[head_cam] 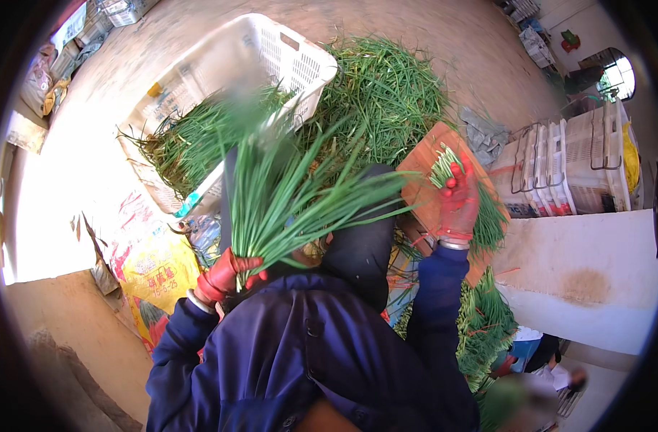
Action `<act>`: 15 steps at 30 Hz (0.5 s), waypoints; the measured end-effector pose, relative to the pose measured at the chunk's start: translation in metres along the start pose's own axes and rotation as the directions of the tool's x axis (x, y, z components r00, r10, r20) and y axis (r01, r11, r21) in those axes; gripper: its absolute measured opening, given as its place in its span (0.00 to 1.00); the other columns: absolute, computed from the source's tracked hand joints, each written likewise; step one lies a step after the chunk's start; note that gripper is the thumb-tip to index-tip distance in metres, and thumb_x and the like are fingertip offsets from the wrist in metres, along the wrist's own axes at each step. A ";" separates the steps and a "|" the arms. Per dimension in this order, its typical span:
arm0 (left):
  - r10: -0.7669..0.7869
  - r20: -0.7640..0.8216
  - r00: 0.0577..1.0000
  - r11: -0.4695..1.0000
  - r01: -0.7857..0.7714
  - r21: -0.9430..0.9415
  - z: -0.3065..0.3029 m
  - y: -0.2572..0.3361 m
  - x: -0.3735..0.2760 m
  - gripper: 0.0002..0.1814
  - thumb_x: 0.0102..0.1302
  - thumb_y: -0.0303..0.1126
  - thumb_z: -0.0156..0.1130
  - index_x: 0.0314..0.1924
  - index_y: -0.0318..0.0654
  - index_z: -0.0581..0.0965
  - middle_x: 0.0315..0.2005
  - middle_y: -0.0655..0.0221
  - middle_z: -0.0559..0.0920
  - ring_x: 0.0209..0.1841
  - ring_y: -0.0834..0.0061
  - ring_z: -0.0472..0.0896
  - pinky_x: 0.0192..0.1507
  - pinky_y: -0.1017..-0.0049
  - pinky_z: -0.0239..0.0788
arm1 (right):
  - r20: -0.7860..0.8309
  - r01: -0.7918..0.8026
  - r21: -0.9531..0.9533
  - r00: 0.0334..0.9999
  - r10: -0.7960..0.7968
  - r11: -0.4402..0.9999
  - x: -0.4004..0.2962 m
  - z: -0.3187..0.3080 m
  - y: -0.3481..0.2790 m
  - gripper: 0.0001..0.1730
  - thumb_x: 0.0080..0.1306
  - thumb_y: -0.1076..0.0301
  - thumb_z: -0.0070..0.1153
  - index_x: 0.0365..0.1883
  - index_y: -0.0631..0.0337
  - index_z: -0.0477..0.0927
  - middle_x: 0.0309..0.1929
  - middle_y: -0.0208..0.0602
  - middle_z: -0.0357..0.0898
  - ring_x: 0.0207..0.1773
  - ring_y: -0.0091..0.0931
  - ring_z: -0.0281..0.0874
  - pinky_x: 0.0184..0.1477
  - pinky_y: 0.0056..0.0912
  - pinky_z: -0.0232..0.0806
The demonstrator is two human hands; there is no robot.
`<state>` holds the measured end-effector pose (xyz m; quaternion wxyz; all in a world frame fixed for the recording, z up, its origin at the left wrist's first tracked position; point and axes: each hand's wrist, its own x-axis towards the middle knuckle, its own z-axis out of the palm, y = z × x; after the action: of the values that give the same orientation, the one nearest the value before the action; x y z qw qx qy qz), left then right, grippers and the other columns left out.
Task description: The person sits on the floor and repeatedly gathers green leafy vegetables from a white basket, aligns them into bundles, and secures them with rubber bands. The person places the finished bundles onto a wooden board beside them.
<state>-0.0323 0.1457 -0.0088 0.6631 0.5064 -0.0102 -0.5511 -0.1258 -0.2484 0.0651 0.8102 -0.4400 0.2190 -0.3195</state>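
My left hand (226,275), in a red glove, grips a loose bunch of chives (275,200) by the pale stem ends. Its long green leaves fan out up and to the right over my knees. On the right, a wooden board (419,156) carries a smaller bunch of chives (488,227), pale ends towards the top. My right hand (458,197), also red-gloved, lies over this bunch with its fingers curled at the stems. Whether those fingers grip the stems is hard to tell.
A white plastic crate (320,70) with loose chives inside stands ahead on the left. Beside it lies a big heap of chives (383,92). Stacked white crates (588,156) are at the right, above a low pale wall (620,259). Tied bunches (485,318) lie lower right, near another person (544,351).
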 end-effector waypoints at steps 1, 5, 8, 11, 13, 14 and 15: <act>0.034 -0.011 0.999 0.999 -0.035 -0.041 0.004 0.008 0.002 0.12 0.57 0.33 0.63 0.39 0.35 0.76 0.20 0.66 0.79 0.13 0.80 0.71 0.16 0.81 0.62 | 0.034 0.035 -0.197 0.999 -0.028 0.980 -0.003 0.004 -0.004 0.20 0.69 0.55 0.45 0.52 0.60 0.73 0.35 0.33 0.80 0.27 0.15 0.73 0.23 0.13 0.61; 0.180 0.016 0.983 0.977 -0.181 0.115 0.019 0.055 0.033 0.12 0.58 0.35 0.63 0.36 0.34 0.75 0.21 0.64 0.80 0.12 0.79 0.71 0.15 0.82 0.61 | 0.357 -0.173 -0.660 0.784 0.508 0.731 -0.047 0.065 0.010 0.20 0.70 0.55 0.43 0.50 0.61 0.74 0.35 0.35 0.80 0.28 0.18 0.76 0.27 0.16 0.65; 0.223 0.124 0.967 0.827 -0.255 0.501 0.050 0.082 0.068 0.10 0.61 0.33 0.61 0.39 0.33 0.76 0.26 0.68 0.81 0.19 0.80 0.74 0.20 0.79 0.64 | 0.475 -0.310 -0.620 0.583 0.659 0.721 -0.062 0.064 0.071 0.25 0.68 0.56 0.47 0.58 0.63 0.65 0.47 0.41 0.78 0.40 0.25 0.79 0.34 0.23 0.71; 0.605 0.471 0.642 -0.100 -0.525 0.845 0.069 0.081 0.093 0.29 0.55 0.31 0.62 0.59 0.44 0.69 0.28 0.62 0.77 0.28 0.60 0.77 0.29 0.65 0.68 | 0.527 -0.528 0.005 0.724 0.446 0.850 -0.041 0.019 0.091 0.29 0.68 0.50 0.45 0.60 0.61 0.65 0.51 0.42 0.75 0.39 0.30 0.79 0.37 0.33 0.74; 0.454 0.517 0.725 -0.396 -0.355 0.847 0.075 0.092 0.103 0.34 0.54 0.34 0.58 0.63 0.53 0.63 0.24 0.58 0.72 0.25 0.55 0.75 0.28 0.62 0.68 | 0.570 -0.640 0.203 0.692 0.442 0.741 -0.018 -0.038 0.080 0.28 0.68 0.50 0.45 0.60 0.58 0.65 0.51 0.38 0.75 0.42 0.30 0.78 0.39 0.33 0.74; 0.409 0.541 0.735 -0.501 -0.314 0.806 0.069 0.087 0.114 0.36 0.52 0.32 0.58 0.64 0.54 0.61 0.24 0.57 0.72 0.26 0.55 0.75 0.28 0.61 0.69 | 0.591 -0.681 0.297 0.682 0.431 0.669 -0.013 -0.072 0.066 0.28 0.68 0.50 0.46 0.60 0.57 0.65 0.51 0.36 0.76 0.44 0.29 0.77 0.40 0.33 0.73; 0.377 0.539 0.753 -0.608 -0.238 0.758 0.054 0.083 0.120 0.38 0.51 0.30 0.57 0.65 0.56 0.60 0.25 0.57 0.73 0.26 0.55 0.76 0.28 0.61 0.69 | 0.491 -0.590 0.374 0.780 0.387 0.715 -0.018 -0.086 0.061 0.28 0.67 0.51 0.47 0.60 0.56 0.65 0.50 0.34 0.76 0.44 0.28 0.76 0.41 0.32 0.73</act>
<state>0.0432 0.0110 0.0090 0.0669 0.7906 -0.6084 0.0181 -0.1731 -0.2603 -0.0298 0.9783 -0.1871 0.0769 -0.0440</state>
